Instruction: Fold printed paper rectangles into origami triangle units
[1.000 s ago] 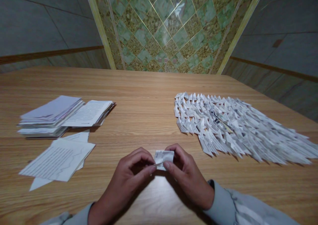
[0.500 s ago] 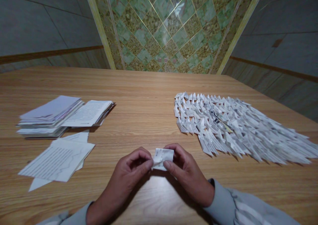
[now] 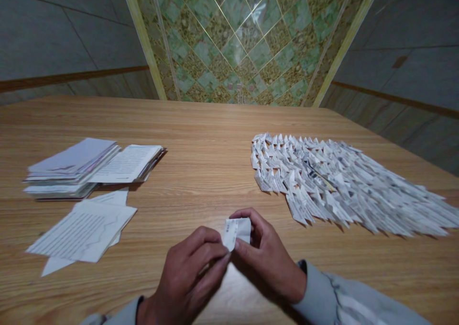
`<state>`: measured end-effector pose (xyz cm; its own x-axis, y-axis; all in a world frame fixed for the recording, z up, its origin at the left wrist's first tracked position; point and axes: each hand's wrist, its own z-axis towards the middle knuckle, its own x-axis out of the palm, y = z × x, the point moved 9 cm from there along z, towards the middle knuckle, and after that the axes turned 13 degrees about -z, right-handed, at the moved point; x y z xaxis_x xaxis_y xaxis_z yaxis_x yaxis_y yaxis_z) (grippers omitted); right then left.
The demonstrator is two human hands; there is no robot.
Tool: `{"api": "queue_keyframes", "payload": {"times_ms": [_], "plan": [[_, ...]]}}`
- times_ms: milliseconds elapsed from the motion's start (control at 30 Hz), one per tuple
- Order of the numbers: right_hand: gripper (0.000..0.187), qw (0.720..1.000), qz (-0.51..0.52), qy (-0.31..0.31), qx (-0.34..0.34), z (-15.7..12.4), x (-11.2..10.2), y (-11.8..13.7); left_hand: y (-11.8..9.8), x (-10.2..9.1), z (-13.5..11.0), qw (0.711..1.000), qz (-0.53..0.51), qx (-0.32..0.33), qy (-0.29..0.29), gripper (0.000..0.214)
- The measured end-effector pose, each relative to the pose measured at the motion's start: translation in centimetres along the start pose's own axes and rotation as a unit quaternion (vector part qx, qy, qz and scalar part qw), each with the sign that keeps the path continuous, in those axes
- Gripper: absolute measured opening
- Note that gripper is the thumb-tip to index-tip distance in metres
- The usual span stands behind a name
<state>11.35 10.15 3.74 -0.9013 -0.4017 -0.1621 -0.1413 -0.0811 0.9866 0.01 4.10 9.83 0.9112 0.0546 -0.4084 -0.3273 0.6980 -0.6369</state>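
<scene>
A small folded piece of printed paper [image 3: 236,230] is held up between my two hands, just above the table near its front middle. My left hand [image 3: 191,272] is closed, its thumb and fingertips pinching the paper's lower left corner. On the other side, my right hand [image 3: 270,255] grips the paper with the thumb in front and the fingers behind its right part. To the right lie many folded paper boats [image 3: 322,181], packed close together in rows with their points up.
Loose printed sheets [image 3: 82,229] lie overlapping at the left. Behind them stand a stack of paper [image 3: 71,160] and a lower printed pile [image 3: 129,164] touching it. The wooden table [image 3: 201,133] reaches back to a green tiled wall [image 3: 236,52].
My left hand has turned and moved down to the paper's lower corner. The paper has tilted, showing a crease down its face. My right hand keeps its grip.
</scene>
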Motion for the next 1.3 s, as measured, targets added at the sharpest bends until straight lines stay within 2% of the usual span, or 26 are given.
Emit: {"api": "queue_keyframes", "payload": {"times_ms": [133, 233, 333, 433, 533, 633, 700, 800, 900, 1133, 1300], "plan": [[0.026, 0.999, 0.032, 0.006, 0.012, 0.1, 0.3, -0.1, -0.3, 0.8, -0.5, 0.998, 0.043, 0.027, 0.048, 0.015], [0.014, 1.000, -0.012, -0.017, 0.017, 0.0, -0.2, -0.1, -0.4, 1.2, -0.6, 0.995, 0.057, 0.033, 0.070, 0.014], [0.014, 0.999, -0.033, -0.013, 0.014, -0.1, -0.3, -0.1, 0.0, 1.3, -0.4, 0.997, 0.032, 0.014, 0.070, 0.012], [0.015, 1.000, 0.005, 0.004, 0.012, -0.2, 0.0, -0.1, 1.6, 0.3, 0.0, 0.997, -0.031, -0.065, 0.011, 0.012], [0.021, 0.999, 0.043, 0.003, 0.014, -0.1, 0.0, -0.1, 4.3, -0.4, -0.5, 0.975, -0.090, -0.199, -0.052, 0.009], [0.024, 0.999, 0.041, 0.002, 0.012, 0.0, -0.1, -0.1, 5.5, 0.6, -1.1, 0.952, -0.148, -0.267, -0.033, 0.012], [0.021, 1.000, 0.020, 0.000, 0.007, 0.0, -0.2, -0.1, 5.0, 0.6, -1.1, 0.959, -0.142, -0.244, -0.027, 0.011], [0.014, 1.000, -0.014, -0.009, 0.002, 0.0, -0.4, 0.0, 3.3, 0.3, -0.7, 0.984, -0.084, -0.156, -0.020, 0.007], [0.010, 1.000, -0.029, -0.004, 0.001, 0.0, -0.3, -0.1, 1.9, 0.7, -0.6, 0.995, -0.040, -0.089, 0.017, 0.011], [0.013, 0.998, -0.054, 0.013, 0.010, -0.1, 0.3, -0.4, -0.3, 0.8, -0.7, 0.998, 0.038, 0.016, 0.037, 0.017], [0.025, 0.999, -0.013, 0.007, 0.032, -0.1, 0.3, -0.7, -1.5, 1.2, -0.5, 0.991, 0.097, 0.075, 0.053, 0.016]]}}
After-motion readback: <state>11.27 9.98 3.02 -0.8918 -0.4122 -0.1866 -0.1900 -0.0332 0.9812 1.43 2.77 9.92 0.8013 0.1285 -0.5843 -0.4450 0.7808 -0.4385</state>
